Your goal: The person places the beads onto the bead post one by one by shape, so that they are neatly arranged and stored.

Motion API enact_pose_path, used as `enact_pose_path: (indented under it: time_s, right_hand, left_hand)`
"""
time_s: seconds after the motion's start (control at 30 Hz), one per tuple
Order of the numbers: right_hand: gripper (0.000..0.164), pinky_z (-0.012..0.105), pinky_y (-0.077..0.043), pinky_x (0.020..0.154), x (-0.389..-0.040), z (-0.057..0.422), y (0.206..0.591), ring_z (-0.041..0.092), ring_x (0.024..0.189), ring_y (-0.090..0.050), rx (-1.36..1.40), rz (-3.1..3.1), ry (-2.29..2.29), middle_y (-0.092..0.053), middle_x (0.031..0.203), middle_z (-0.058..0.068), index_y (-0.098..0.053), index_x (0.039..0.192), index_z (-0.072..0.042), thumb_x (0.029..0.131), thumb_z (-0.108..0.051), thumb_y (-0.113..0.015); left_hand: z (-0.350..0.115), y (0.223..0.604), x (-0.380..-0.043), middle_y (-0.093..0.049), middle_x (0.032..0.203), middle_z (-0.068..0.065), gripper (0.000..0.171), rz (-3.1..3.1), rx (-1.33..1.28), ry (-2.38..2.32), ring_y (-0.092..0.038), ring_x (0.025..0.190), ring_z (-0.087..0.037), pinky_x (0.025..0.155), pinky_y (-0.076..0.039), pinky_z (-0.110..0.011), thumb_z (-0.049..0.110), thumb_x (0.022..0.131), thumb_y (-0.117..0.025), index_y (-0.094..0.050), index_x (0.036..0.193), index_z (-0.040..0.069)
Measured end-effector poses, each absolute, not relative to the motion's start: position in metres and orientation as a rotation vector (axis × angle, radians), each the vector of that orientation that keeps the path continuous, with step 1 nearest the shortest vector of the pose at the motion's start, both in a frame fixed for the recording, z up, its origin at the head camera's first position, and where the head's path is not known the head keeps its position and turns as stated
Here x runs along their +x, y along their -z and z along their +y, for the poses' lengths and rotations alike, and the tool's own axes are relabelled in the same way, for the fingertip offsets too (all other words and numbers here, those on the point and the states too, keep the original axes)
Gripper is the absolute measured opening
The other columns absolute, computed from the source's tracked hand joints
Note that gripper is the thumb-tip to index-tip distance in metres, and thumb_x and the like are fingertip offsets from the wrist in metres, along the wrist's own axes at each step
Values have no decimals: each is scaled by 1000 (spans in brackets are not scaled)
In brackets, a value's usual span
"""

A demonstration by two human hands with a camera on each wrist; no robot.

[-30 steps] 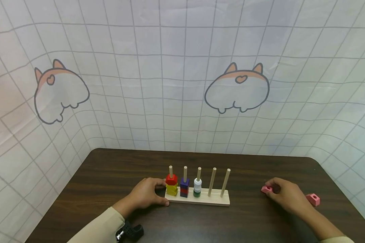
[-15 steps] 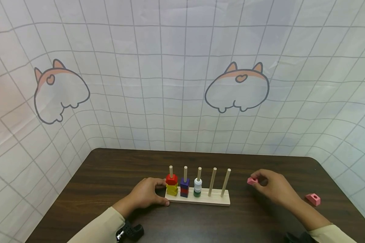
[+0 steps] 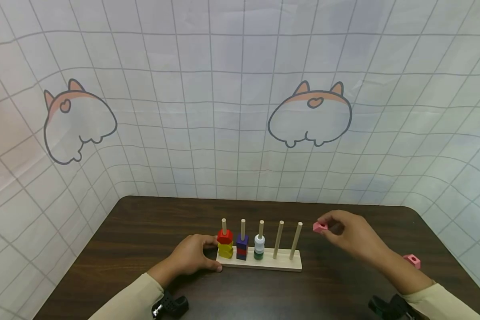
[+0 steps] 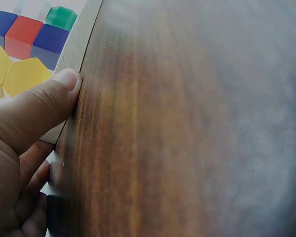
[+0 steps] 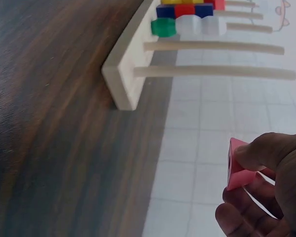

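Observation:
A wooden peg board (image 3: pixel 272 264) with several upright pegs stands on the table. My left hand (image 3: pixel 192 254) grips its left end, the thumb (image 4: pixel 54 94) along the front edge. Yellow pieces (image 3: pixel 225 250) topped by a red piece (image 3: pixel 225 237) fill the leftmost peg. Blue and red blocks (image 3: pixel 242 246) sit on the second, white beads (image 3: pixel 259 243) over a green one (image 3: pixel 258 256) on the third. The two right pegs are bare. Raised to the right of them, my right hand (image 3: pixel 352 233) pinches a pink block (image 5: pixel 237 165) with a hole, apart from the pegs.
Another pink block (image 3: pixel 413 261) lies on the table's right side, partly behind my right forearm. The dark wooden table (image 3: pixel 164 213) ends at a white grid-patterned curtain (image 3: pixel 184 133). Black straps (image 3: pixel 175 306) hang at both wrists.
My right hand has carried the pink block up and left, from near the other pink block toward the rightmost peg. The left hand has stayed on the peg board.

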State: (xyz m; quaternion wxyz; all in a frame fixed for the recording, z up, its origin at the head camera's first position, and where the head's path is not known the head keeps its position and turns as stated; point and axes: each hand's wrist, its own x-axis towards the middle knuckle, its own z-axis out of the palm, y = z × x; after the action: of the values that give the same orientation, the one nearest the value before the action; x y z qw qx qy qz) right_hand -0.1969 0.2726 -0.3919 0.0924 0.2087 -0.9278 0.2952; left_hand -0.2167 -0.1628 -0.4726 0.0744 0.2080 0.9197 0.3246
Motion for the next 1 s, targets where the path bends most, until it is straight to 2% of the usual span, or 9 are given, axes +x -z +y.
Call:
enact_pose_path:
  time_s: [0.27, 0.67, 1.0]
  right_hand:
    - [20, 27, -53, 65, -201, 263, 377, 3, 76, -64, 736, -2682, -847, -68, 92, -17, -73, 105, -24, 90, -13, -81]
    - [21, 27, -55, 66, -203, 253, 352, 4, 78, -65, 792, -2672, -874, -68, 94, -12, -73, 110, -18, 91, -12, -79]
    - [20, 28, -55, 64, -204, 238, 343, 4, 73, -64, 895, -2598, -913, -67, 92, -14, -73, 107, -19, 90, -14, -81]
  left_hand:
    - [-162, 473, -218, -73, 122, -4, 67, 2761, 616, -981, -64, 119, -28, 101, -49, -54, 46, 69, -94, -73, 124, 14]
    - [-162, 474, -221, -73, 122, -4, 68, 2765, 609, -978, -63, 121, -28, 102, -48, -55, 45, 69, -95, -73, 124, 12]
    - [-161, 474, -220, -73, 122, -3, 69, 2765, 618, -979, -63, 120, -27, 102, -48, -55, 45, 68, -95, -73, 124, 12]
